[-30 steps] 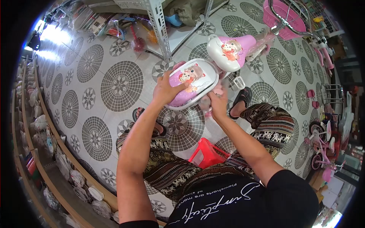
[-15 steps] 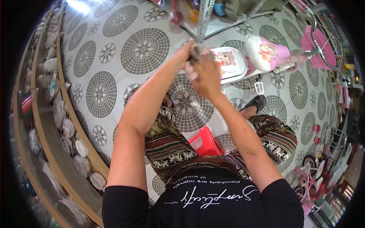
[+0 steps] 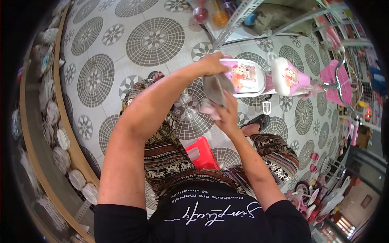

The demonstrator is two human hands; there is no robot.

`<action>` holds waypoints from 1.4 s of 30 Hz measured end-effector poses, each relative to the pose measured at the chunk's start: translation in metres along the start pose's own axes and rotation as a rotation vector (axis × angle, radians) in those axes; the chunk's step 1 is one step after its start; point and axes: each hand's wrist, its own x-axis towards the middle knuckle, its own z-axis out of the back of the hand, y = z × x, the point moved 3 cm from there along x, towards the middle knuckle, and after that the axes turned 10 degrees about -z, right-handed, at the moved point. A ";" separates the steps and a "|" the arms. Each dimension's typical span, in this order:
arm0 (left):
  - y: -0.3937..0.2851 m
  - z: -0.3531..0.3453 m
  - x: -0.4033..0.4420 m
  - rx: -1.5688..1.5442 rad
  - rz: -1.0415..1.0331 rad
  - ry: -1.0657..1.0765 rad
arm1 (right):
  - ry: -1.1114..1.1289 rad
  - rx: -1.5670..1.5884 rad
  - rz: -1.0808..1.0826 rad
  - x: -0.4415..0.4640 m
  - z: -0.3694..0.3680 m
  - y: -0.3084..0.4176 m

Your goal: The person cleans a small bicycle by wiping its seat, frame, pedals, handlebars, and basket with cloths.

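Note:
My left hand [image 3: 214, 65] is closed on the upper edge of a grey-brown cloth [image 3: 214, 87], beside the near end of a child's bicycle. Lower down, my right hand [image 3: 227, 112] grips the same cloth, with a blurred pink part of it hanging at the fingers. Right of the cloth lies the white-rimmed rear seat [image 3: 253, 77] with a cartoon picture. Beyond it are the pink and white saddle [image 3: 287, 77], the chrome handlebar [image 3: 339, 81] and a pink basket [image 3: 329, 77]. A white pedal [image 3: 266, 107] shows below the rear seat.
A red plastic stool [image 3: 204, 156] stands between my legs. Wooden shelving [image 3: 69, 133] with wrapped goods runs along the left. A metal rack [image 3: 237, 22] stands at the top, with brushes hanging beside it. Another pink bicycle [image 3: 306, 200] is at the lower right.
Both hands have left the rear seat they were on a second ago. The cloth has spread between them, and the view has shifted, with the bicycle now further right.

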 end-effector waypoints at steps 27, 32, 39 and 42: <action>0.000 0.000 -0.005 -0.018 0.064 0.169 | -0.353 -0.408 -0.955 -0.130 -0.098 -0.139; -0.001 0.004 -0.002 -0.026 0.121 0.228 | 0.294 0.169 -1.166 -0.158 -0.079 -0.150; -0.014 -0.005 -0.011 0.065 -0.094 0.139 | 0.484 0.229 -1.043 -0.111 0.032 -0.097; 0.013 -0.013 -0.015 0.108 -0.148 0.025 | 0.490 0.376 -1.059 -0.102 0.091 -0.062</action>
